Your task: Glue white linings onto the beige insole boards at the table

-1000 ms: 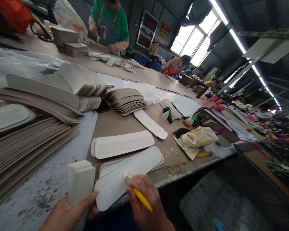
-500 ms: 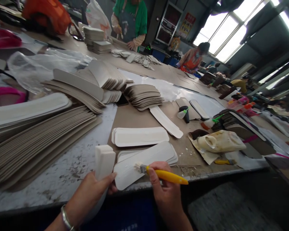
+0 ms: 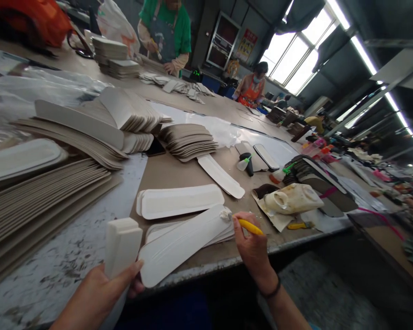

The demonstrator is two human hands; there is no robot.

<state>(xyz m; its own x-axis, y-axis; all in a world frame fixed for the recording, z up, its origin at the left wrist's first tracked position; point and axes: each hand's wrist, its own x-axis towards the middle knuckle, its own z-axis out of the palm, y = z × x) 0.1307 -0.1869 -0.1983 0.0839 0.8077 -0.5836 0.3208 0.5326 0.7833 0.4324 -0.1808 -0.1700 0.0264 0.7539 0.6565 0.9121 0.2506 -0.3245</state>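
My right hand is closed round a glue brush with a yellow handle. Its pale bristles rest on the far right end of a long white panel with rounded ends, which bears wet streaks. Beneath that panel lies a small stack of similar panels. My left hand grips a bundle of narrow white strips, and its fingertips touch the near left end of the streaked panel. Just behind lies another short stack of white panels.
Curved panel stacks fill the left side. A cut-open plastic jug and a second yellow-handled brush lie to the right. Two glue bottles stand farther back. Across the table, a person in a green top handles a brush.
My right hand has drawn the brush along the panel from its middle to the far right end. The view has shifted right. My left hand still holds the strips.
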